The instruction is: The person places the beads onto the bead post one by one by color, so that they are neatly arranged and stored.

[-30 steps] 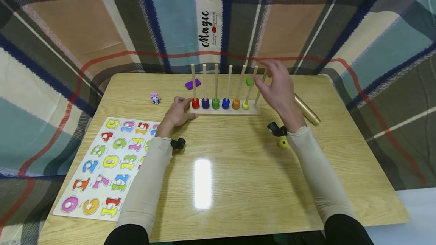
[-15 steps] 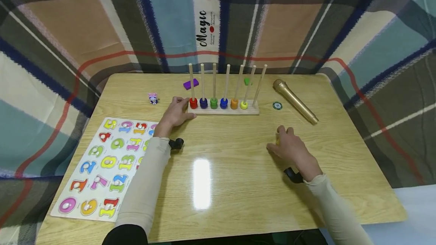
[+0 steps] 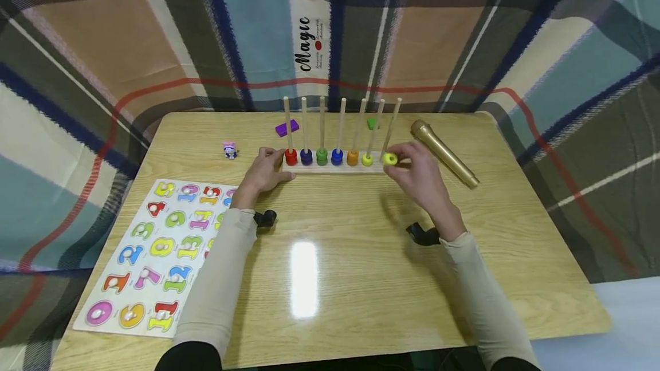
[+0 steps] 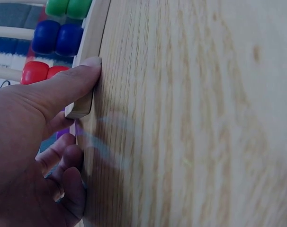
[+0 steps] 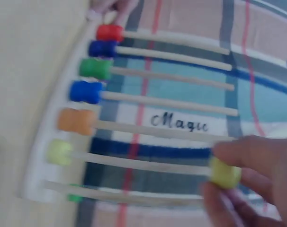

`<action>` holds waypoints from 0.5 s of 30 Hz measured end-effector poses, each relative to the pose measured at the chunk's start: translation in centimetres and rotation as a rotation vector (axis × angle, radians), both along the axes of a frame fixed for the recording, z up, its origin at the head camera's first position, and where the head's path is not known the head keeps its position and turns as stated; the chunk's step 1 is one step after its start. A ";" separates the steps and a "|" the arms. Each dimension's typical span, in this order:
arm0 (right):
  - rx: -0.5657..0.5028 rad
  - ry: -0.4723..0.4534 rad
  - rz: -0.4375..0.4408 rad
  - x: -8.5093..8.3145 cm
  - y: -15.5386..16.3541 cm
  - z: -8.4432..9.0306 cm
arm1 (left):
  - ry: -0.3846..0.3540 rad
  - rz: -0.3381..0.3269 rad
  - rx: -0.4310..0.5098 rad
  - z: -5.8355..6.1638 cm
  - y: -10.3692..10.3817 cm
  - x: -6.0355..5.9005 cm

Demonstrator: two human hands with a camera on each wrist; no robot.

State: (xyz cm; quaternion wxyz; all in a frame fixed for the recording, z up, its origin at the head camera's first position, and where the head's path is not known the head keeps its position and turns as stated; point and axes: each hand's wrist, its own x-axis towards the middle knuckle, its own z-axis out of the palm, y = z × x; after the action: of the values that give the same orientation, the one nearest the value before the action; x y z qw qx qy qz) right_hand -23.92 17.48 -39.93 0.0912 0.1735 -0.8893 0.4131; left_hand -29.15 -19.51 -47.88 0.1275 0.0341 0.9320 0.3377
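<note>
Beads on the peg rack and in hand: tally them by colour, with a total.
Red bead: 1
Purple bead: 1
Green bead: 1
Blue bead: 1
Orange bead: 1
Yellow beads: 2, one on its peg, one pinched by the right hand
Total: 7

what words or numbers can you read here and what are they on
"Magic" on the plaid cloth behind the table, also seen from the right wrist.
Small print beside it: too small to read.
Number puzzle board: coloured digit pieces, such as "2", "8" and "0"; most are too distorted to read surely.

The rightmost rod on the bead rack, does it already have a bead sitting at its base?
No, the rightmost rod stands bare at its base, while the right hand pinches a yellow bead beside it.
</note>
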 end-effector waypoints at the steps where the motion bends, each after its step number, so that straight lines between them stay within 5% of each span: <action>1: -0.035 0.057 -0.013 -0.6 -0.6 0.7 | -0.002 0.002 0.001 0.1 0.0 0.0; 7: -0.121 0.341 -0.077 -4.3 -3.0 3.7 | 0.002 -0.007 0.000 0.4 -0.2 0.2; 15: -0.029 0.426 -0.102 -6.6 -3.6 4.3 | 0.008 -0.012 0.010 0.0 0.1 0.1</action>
State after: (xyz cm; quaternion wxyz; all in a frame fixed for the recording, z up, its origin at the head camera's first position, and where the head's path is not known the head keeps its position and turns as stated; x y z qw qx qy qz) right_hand -30.53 13.90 -35.62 0.3003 0.2104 -0.8515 0.3748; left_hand -29.02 -19.37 -47.93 0.1257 0.0414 0.9305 0.3416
